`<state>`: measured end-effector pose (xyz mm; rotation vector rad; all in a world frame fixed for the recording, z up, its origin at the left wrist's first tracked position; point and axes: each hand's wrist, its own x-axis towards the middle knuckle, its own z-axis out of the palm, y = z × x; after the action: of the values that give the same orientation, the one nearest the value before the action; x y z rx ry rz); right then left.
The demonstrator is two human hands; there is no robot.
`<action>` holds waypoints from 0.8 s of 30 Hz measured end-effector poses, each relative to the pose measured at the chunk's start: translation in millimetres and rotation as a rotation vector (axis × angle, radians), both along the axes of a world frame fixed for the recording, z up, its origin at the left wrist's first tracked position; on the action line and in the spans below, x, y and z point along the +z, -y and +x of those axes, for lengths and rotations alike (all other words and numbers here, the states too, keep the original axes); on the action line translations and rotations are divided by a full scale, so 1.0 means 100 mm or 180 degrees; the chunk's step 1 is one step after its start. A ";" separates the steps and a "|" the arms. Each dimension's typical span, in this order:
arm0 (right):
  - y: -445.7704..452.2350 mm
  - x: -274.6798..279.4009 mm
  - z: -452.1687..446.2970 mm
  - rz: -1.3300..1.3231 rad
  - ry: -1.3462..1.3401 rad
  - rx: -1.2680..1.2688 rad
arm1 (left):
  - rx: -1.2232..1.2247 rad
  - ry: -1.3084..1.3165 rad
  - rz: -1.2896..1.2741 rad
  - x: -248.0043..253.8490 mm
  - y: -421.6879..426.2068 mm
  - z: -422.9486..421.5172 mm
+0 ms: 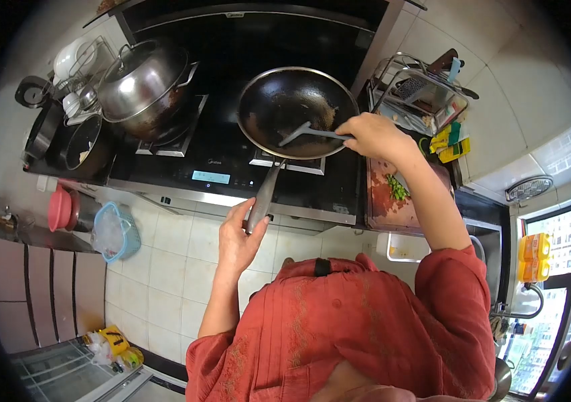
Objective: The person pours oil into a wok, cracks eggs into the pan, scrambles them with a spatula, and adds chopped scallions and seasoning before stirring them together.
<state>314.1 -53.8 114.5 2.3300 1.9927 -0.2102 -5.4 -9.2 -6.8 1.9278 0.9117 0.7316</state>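
Observation:
A dark wok [292, 107] sits on the right burner of the black stove, its inside coated with brownish residue. Its long handle [266, 194] points down toward me, and my left hand [240, 234] is wrapped round the end of it. My right hand [376, 139] grips a grey spatula [305, 132] over the wok's right rim. The spatula's flat head rests against the wok's inner surface. Chopped greens [397, 187] lie on a reddish cutting board [382, 209] just right of the stove, below my right forearm.
A large lidded steel pot [141, 87] stands on the left burner, with a black pan [84, 143] and dish rack beside it. A wire rack [419, 87] with utensils and yellow packets [449, 142] are at the right. A blue basket [126, 231] stands lower left.

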 end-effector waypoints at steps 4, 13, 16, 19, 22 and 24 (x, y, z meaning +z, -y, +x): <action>-0.35 -0.33 -0.02 0.0166 0.0146 -0.0135 | -0.0058 0.0148 0.0389 -0.04 0.00 0.04; -0.14 -0.02 -0.28 -0.0081 0.0380 -0.0086 | 0.0038 -0.0079 -0.0146 0.03 0.03 -0.11; -0.43 -0.29 -0.18 0.0384 0.0221 -0.0126 | -0.0046 -0.0067 -0.0465 -0.01 0.01 -0.09; -0.50 -0.58 -0.02 0.0589 0.0284 -0.0237 | -0.0014 -0.0127 -0.0318 0.05 0.01 -0.07; -0.29 -0.56 -0.15 0.0326 0.0541 -0.0130 | 0.0101 -0.0106 -0.0385 0.06 0.04 -0.07; -0.09 -0.41 -0.35 0.0408 0.0517 0.0082 | 0.0208 -0.0044 -0.0383 0.01 0.07 -0.05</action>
<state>279.2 -45.0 73.3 2.3087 2.0106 0.1083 -10.8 -15.7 -5.9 1.8067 1.0085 0.6862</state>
